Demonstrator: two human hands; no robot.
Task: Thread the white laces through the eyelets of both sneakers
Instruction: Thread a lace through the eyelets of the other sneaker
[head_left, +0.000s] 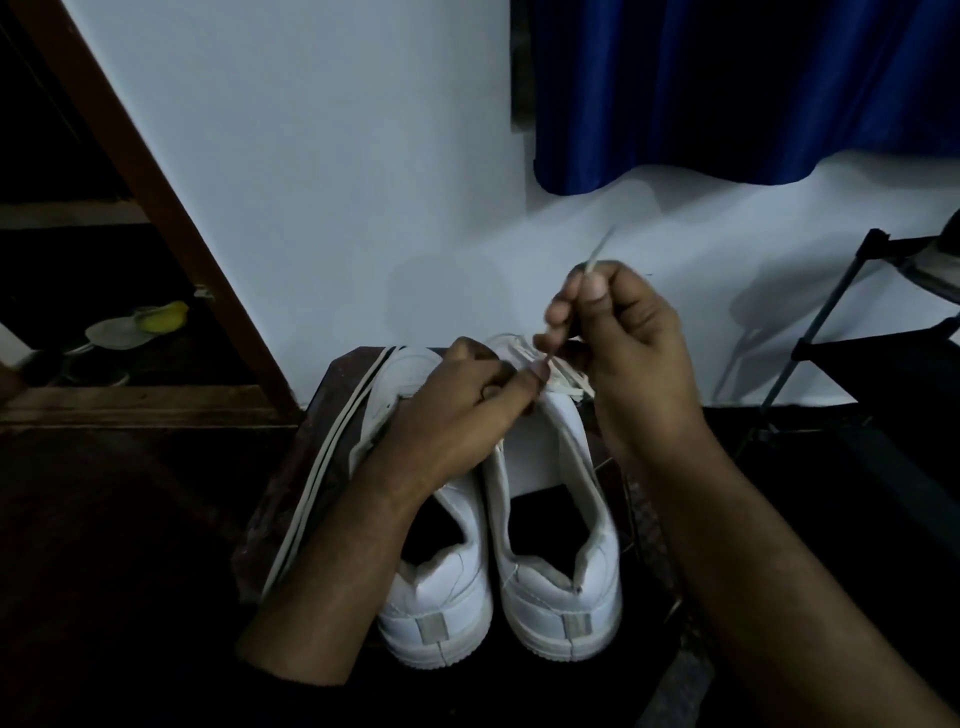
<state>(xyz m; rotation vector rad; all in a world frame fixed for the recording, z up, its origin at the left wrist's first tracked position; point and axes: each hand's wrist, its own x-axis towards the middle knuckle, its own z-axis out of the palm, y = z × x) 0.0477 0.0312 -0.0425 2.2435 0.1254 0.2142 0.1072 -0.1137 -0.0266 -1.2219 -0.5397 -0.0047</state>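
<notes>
Two white sneakers stand side by side, heels toward me: the left sneaker (441, 597) and the right sneaker (561, 561). My right hand (623, 332) pinches a white lace (597, 249) above the right sneaker's front, the lace tip sticking up past the fingers. My left hand (462, 405) rests across the left sneaker and its fingers grip the right sneaker's eyelet area, where a few lace rows (566, 379) show. A second white lace (327, 457) lies loose along the left side of the left sneaker.
The sneakers sit on a small dark surface (291, 493) against a white wall (337, 182). A blue curtain (727, 88) hangs at upper right. A black metal rack (831, 322) stands at right. A brown door frame (156, 197) slants at left.
</notes>
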